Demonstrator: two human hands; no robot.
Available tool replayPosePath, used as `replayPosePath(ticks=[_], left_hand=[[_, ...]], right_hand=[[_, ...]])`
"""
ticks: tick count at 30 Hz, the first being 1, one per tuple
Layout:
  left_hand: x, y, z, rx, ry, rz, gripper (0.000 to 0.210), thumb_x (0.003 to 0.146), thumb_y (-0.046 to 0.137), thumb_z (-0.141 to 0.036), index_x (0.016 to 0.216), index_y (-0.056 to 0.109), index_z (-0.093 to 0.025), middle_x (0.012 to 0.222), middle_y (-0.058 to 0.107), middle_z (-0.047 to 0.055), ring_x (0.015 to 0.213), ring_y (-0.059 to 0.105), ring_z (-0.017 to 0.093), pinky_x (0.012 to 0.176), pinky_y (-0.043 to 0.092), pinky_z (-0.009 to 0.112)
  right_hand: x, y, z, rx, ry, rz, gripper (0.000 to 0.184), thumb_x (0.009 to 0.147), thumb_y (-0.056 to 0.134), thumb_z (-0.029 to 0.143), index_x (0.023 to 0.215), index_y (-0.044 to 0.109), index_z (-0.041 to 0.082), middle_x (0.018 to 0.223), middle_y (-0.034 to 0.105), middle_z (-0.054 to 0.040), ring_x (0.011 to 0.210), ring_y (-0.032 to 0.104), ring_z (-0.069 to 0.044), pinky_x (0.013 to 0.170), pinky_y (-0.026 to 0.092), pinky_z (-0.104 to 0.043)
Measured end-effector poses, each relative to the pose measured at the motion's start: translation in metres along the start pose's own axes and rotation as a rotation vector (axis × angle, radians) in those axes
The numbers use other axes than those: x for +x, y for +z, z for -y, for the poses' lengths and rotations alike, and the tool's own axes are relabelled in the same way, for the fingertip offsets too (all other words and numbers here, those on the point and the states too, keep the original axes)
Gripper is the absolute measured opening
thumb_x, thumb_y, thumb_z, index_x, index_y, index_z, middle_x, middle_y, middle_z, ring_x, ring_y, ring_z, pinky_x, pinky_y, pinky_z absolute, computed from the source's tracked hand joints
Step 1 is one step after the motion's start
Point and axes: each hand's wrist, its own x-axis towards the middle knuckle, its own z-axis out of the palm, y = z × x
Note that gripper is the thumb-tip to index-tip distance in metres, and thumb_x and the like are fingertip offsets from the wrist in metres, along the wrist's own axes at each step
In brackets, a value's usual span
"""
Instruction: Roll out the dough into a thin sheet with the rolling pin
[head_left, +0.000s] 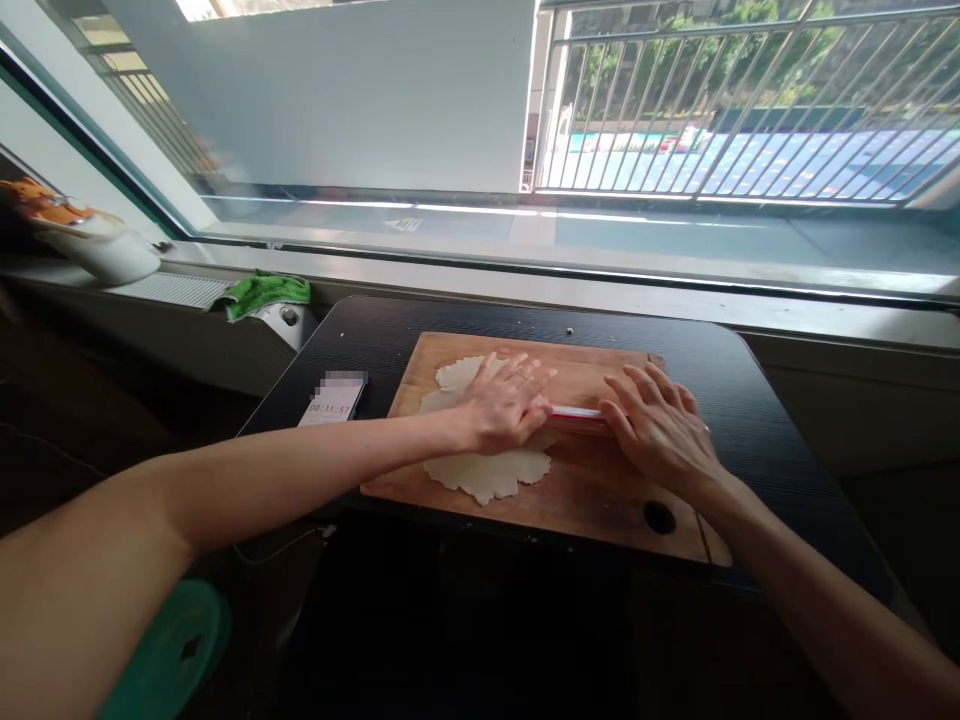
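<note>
A thin, ragged-edged sheet of pale dough (487,475) lies on the left part of a wooden cutting board (592,500). Across the board runs a slim, straight white-and-red rod (577,412), seen only between my hands; its exact kind is unclear. My left hand (506,400) lies over the rod's left part above the dough, its fingers stretched forward. Over the rod's right end rests my right hand (664,420), palm down with fingers extended, beyond the dough. Both palms hide the ends of the rod, and my left hand and forearm cover the middle of the dough.
The board sits on a black table (757,430) by a window. A phone (331,400) showing a timer lies left of the board. A green cloth (266,292) and a white pot (105,250) are at the sill's left. Below left is a teal plastic object (176,650).
</note>
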Motion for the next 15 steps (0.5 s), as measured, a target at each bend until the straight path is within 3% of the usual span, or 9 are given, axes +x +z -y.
replayPosePath(ticks=[2, 4, 8, 11, 13, 15], left_hand=[[-0.001, 0.000, -0.002, 0.020, -0.001, -0.030, 0.061, 0.103, 0.028, -0.047, 0.159, 0.035, -0.023, 0.167, 0.034, 0.009, 0.157, 0.021, 0.028, 0.127, 0.008, 0.060], [0.016, -0.005, 0.005, 0.034, -0.081, -0.038, 0.062, 0.103, 0.029, -0.046, 0.160, 0.033, -0.022, 0.169, 0.029, 0.010, 0.158, 0.018, 0.029, 0.126, 0.008, 0.062], [0.046, -0.014, 0.019, 0.018, -0.213, 0.002, 0.066, 0.103, 0.026, -0.045, 0.163, 0.024, -0.017, 0.171, 0.022, 0.012, 0.159, 0.013, 0.029, 0.125, 0.012, 0.062], [0.022, -0.007, 0.011, -0.002, -0.100, 0.032, 0.065, 0.104, 0.024, -0.046, 0.163, 0.025, -0.020, 0.170, 0.025, 0.010, 0.158, 0.017, 0.027, 0.126, 0.011, 0.060], [0.001, 0.000, 0.004, 0.004, 0.018, 0.015, 0.063, 0.103, 0.026, -0.048, 0.161, 0.029, -0.023, 0.168, 0.030, 0.008, 0.158, 0.020, 0.027, 0.127, 0.009, 0.058], [-0.003, 0.001, 0.002, 0.023, 0.062, -0.018, 0.063, 0.102, 0.029, -0.049, 0.160, 0.032, -0.024, 0.168, 0.031, 0.007, 0.157, 0.020, 0.028, 0.127, 0.006, 0.058]], right_hand=[[-0.006, 0.001, -0.001, -0.006, -0.038, -0.052, 0.059, 0.103, 0.022, 0.047, 0.141, 0.060, 0.023, 0.156, 0.050, -0.0106, 0.151, 0.031, -0.031, 0.120, 0.030, -0.054], [0.012, 0.001, -0.003, 0.020, 0.003, -0.053, 0.058, 0.103, 0.022, 0.047, 0.141, 0.060, 0.024, 0.156, 0.050, -0.0106, 0.151, 0.031, -0.031, 0.119, 0.031, -0.055], [0.050, -0.003, -0.004, 0.064, 0.137, 0.055, 0.060, 0.102, 0.024, 0.048, 0.145, 0.056, 0.022, 0.158, 0.047, -0.0126, 0.149, 0.033, -0.033, 0.116, 0.036, -0.055], [0.025, -0.005, -0.005, 0.058, 0.008, 0.106, 0.056, 0.102, 0.023, 0.048, 0.137, 0.062, 0.026, 0.151, 0.054, -0.0096, 0.146, 0.039, -0.031, 0.115, 0.038, -0.053], [-0.001, -0.004, -0.006, 0.045, -0.114, 0.070, 0.054, 0.102, 0.024, 0.048, 0.134, 0.064, 0.027, 0.150, 0.056, -0.0081, 0.146, 0.039, -0.029, 0.116, 0.036, -0.052], [-0.009, -0.003, -0.006, 0.023, -0.132, 0.019, 0.055, 0.102, 0.025, 0.048, 0.137, 0.062, 0.026, 0.155, 0.051, -0.0082, 0.149, 0.035, -0.029, 0.119, 0.032, -0.053]])
